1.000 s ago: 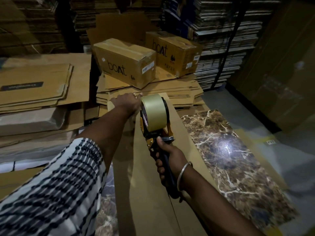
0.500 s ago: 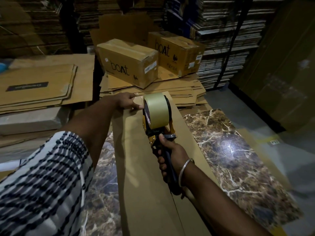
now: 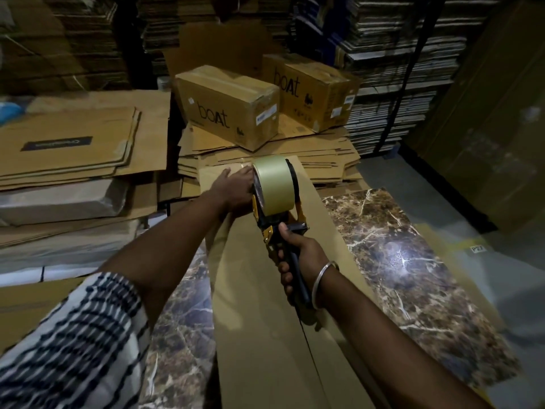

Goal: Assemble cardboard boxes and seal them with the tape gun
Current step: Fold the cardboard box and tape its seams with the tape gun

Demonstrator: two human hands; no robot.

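Observation:
A long brown cardboard box [image 3: 265,305] stretches away from me over a marble slab, its centre seam running lengthwise. My right hand [image 3: 298,258] grips the handle of a yellow-and-black tape gun [image 3: 274,202] loaded with a pale tape roll, held over the box's far part. My left hand [image 3: 233,190] lies flat on the far end of the box, fingers straight, right beside the roll. The gun's blade and the tape end are hidden behind the roll.
Two sealed boxes printed "boAt" [image 3: 227,109] [image 3: 312,90] stand on a stack of flattened cartons [image 3: 324,160] beyond the box. More flat cardboard [image 3: 73,143] is piled at the left. The marble slab [image 3: 407,261] shows at the right; tall stacks line the back wall.
My left hand has slid from the box's far left corner toward the centre, next to the tape roll. The tape gun has stayed over the far part of the box.

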